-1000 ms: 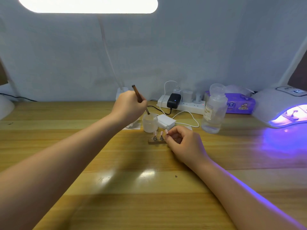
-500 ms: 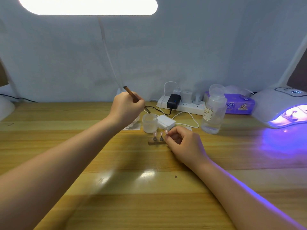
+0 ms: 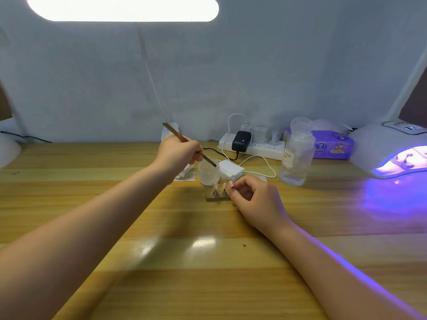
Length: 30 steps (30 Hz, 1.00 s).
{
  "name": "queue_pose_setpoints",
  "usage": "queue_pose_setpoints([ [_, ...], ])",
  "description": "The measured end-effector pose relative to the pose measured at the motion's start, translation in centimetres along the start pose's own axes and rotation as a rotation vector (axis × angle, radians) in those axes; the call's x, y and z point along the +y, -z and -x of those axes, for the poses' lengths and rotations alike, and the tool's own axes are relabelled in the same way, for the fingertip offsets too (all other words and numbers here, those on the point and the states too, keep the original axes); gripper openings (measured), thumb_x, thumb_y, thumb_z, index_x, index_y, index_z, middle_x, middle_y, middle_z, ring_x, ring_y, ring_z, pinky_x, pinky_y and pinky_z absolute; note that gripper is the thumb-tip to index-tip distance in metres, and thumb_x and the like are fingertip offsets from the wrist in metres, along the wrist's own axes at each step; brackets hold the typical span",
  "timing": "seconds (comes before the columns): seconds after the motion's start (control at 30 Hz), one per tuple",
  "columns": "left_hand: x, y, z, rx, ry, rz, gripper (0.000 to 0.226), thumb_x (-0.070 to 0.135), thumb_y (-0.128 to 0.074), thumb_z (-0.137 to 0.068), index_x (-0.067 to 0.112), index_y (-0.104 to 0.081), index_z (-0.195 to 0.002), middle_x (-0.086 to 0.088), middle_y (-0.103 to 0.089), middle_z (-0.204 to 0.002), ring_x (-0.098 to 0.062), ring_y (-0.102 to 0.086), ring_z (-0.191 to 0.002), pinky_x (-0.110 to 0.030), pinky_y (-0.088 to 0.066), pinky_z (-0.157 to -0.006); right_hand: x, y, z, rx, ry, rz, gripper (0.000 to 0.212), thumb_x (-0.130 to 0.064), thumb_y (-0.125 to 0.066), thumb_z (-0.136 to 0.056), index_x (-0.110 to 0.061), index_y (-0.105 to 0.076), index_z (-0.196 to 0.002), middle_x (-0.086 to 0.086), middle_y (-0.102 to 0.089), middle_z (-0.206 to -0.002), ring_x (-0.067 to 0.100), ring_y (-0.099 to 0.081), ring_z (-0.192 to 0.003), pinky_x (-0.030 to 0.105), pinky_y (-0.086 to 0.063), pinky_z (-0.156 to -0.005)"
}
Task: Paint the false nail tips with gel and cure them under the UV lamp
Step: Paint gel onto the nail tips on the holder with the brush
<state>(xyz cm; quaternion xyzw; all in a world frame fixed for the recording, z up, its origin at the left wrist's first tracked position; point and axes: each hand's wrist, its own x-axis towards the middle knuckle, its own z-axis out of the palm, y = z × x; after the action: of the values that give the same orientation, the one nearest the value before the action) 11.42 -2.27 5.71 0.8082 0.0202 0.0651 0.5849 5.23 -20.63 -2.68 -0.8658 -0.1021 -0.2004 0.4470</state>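
Observation:
My left hand [image 3: 176, 152] grips a brown-handled brush [image 3: 173, 132] whose tip dips into a small frosted cup [image 3: 208, 172]. Just in front of the cup stands a small nail stand [image 3: 217, 197] with pink false nail tips [image 3: 216, 185] on pegs. My right hand [image 3: 255, 199] has its fingers curled at the right end of the stand, pinching the rightmost peg, whose nail tip [image 3: 231, 183] shows above the fingers. The white UV lamp [image 3: 390, 139] at the far right glows violet, with another stand inside its opening.
A clear liquid bottle [image 3: 297, 155] stands right of the cup. Behind are a white power strip [image 3: 254, 146] with a black adapter, a white cable, a white pad stack [image 3: 231, 168] and a purple tissue pack [image 3: 332, 146]. A desk lamp bar [image 3: 122, 8] shines overhead.
My left hand has tilted the brush and lowered its tip from above the cup into the cup. My right hand has stayed at the nail stand.

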Motion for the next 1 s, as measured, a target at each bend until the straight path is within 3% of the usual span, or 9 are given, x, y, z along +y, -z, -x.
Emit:
queue_pose_setpoints([
  [0.17,-0.6,0.6,1.2,-0.019,0.023,0.233,0.012,0.007,-0.059,-0.091,0.003,-0.069,-0.088,0.000,-0.067,-0.060,-0.010,-0.055,-0.055,-0.017,-0.044,-0.051,0.0,0.0,0.0,0.005,0.002,-0.020,0.004,-0.024,-0.069,-0.084,-0.025,-0.067,-0.081,-0.018,-0.059,-0.062,-0.001,-0.055,-0.061,0.015,-0.042,-0.057],
  [0.33,-2.1,1.1,4.2,-0.042,-0.117,0.363,0.007,0.009,-0.068,-0.089,0.010,-0.071,-0.083,-0.005,-0.074,-0.074,-0.011,-0.064,-0.066,-0.021,-0.052,-0.062,-0.1,0.1,0.0,0.008,-0.002,-0.031,0.003,-0.024,-0.068,-0.085,-0.026,-0.067,-0.083,-0.016,-0.061,-0.067,0.000,-0.057,-0.065,0.019,-0.048,-0.060],
  [0.57,-3.9,1.1,7.8,-0.033,-0.310,0.368,0.008,0.003,-0.063,-0.092,0.008,-0.068,-0.087,-0.009,-0.074,-0.079,-0.016,-0.069,-0.073,-0.020,-0.054,-0.066,-0.6,0.3,0.4,0.062,-0.008,-0.151,0.012,-0.020,-0.067,-0.085,-0.031,-0.066,-0.080,-0.008,-0.066,-0.068,0.013,-0.064,-0.062,0.032,-0.055,-0.061],
  [0.73,-5.8,0.4,10.1,-0.041,-0.330,0.330,0.009,0.002,-0.060,-0.093,0.009,-0.066,-0.093,-0.004,-0.075,-0.085,-0.016,-0.071,-0.084,-0.024,-0.056,-0.076,-0.8,0.3,0.5,0.084,0.015,-0.186,0.009,-0.017,-0.067,-0.086,-0.025,-0.066,-0.084,-0.007,-0.067,-0.070,0.011,-0.066,-0.066,0.026,-0.055,-0.061],
  [0.9,-5.7,0.4,10.4,-0.055,-0.410,0.315,0.006,0.016,-0.062,-0.088,0.015,-0.066,-0.093,0.001,-0.071,-0.079,-0.012,-0.066,-0.077,-0.022,-0.053,-0.069,-1.2,0.4,0.5,0.087,0.040,-0.199,0.014,-0.014,-0.068,-0.086,-0.028,-0.065,-0.085,-0.006,-0.068,-0.073,0.010,-0.067,-0.067,0.020,-0.054,-0.061],
  [1.0,-5.8,0.3,10.6,-0.064,-0.493,0.240,0.008,0.011,-0.063,-0.090,0.019,-0.066,-0.090,0.004,-0.060,-0.070,-0.009,-0.057,-0.068,-0.028,-0.047,-0.061,-1.2,0.3,0.6,0.082,0.026,-0.222,0.007,-0.013,-0.068,-0.085,-0.020,-0.068,-0.086,-0.003,-0.069,-0.072,0.011,-0.068,-0.065,0.021,-0.055,-0.061],
])
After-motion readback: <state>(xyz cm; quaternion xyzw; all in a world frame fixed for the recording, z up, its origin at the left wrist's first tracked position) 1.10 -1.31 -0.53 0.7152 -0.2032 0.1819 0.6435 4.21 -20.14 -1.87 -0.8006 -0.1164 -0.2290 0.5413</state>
